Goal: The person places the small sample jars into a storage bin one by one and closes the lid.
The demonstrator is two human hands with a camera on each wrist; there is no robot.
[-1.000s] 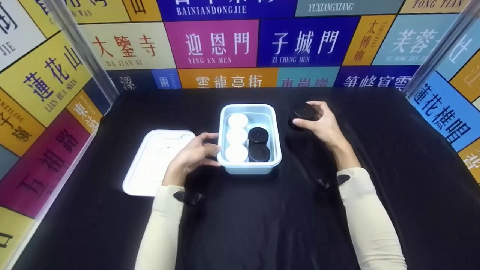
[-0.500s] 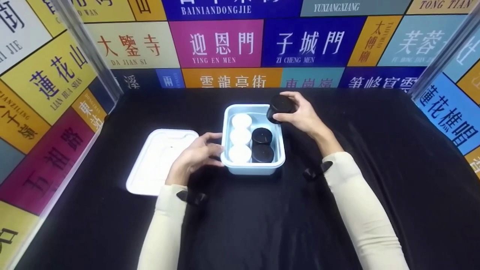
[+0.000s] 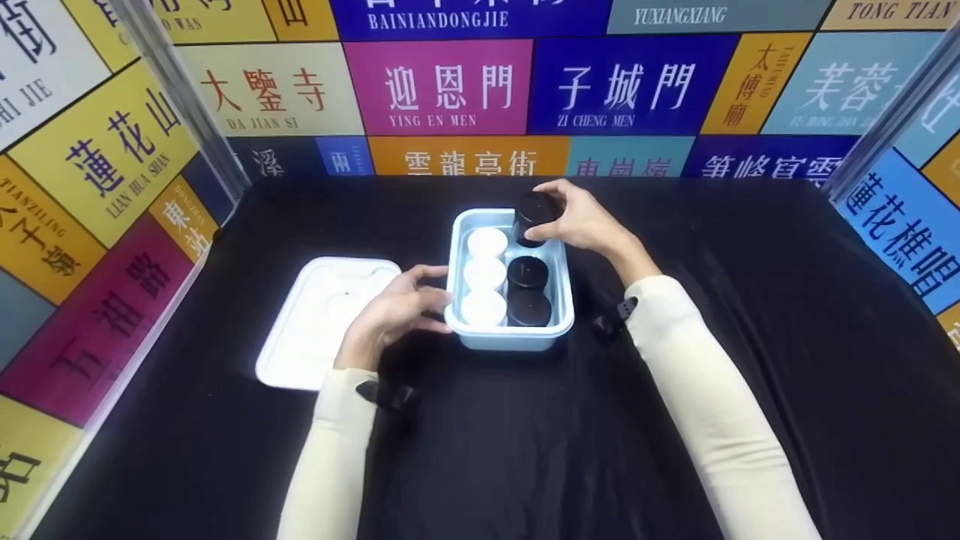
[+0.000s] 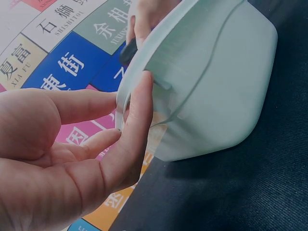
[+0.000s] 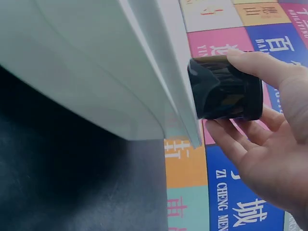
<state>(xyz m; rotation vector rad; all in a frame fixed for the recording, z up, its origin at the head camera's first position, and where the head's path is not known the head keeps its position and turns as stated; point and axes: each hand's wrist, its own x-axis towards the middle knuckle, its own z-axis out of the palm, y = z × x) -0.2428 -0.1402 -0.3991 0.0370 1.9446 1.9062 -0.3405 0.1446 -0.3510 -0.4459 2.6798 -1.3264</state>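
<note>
A pale blue plastic box [image 3: 517,341] stands on the black-covered table. Three white round-topped jars [image 3: 484,274] line its left half; two black jars [image 3: 529,308] stand on the right. My right hand [image 3: 577,217] grips another black jar [image 3: 531,214] over the box's back right corner, where the space below it shows pale floor. In the right wrist view this jar [image 5: 224,89] appears beyond the box rim, held between thumb and fingers. At the left side, my left hand [image 3: 401,307] holds the box by its rim [image 4: 139,60], fingertips at the edge and outer wall.
A white lid [image 3: 315,322] lies flat to the left, partly behind my left hand. Behind the table rises a wall of coloured panels [image 3: 439,86] with printed characters. Metal corner posts [image 3: 195,97] edge the sides. Black cloth [image 3: 480,450] covers the table.
My right hand has carried the black jar leftward from beside the box to over its back right corner. The left hand stays at the box's left rim. The view has shifted slightly.
</note>
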